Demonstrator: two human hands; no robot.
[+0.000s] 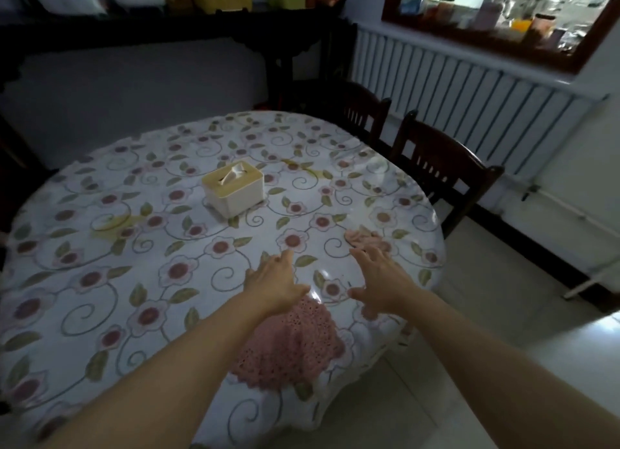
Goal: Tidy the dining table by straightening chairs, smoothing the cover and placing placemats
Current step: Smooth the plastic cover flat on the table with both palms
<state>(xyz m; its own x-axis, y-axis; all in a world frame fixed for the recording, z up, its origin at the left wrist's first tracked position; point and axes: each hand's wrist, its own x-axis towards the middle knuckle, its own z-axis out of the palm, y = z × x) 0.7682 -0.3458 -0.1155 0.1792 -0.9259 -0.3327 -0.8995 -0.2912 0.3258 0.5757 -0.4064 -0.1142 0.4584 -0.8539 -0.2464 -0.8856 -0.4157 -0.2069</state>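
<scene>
Resting flat on floral cover (141, 247) of bench: left hand (273, 282) and right hand (382, 281), both released, fingers spread, grasping nothing. Pink lace placemat (288, 344) at near edge, under left wrist. Tissue box (234, 187) mid-bench, white tissue protruding from slot. Two dark chairs (443, 160) far right, beside bench.

Dim room, only light is daylight from the window (496, 16) upper right, which blows out to overexposed white. Glossy table cover (100, 281) throws specular glare between the hands and along the right edge; far left and the dark sideboard (167, 32) sink into shadow. Wide-angle barrel distortion bends the edges, whole frame soft, background shelf items blurred.
</scene>
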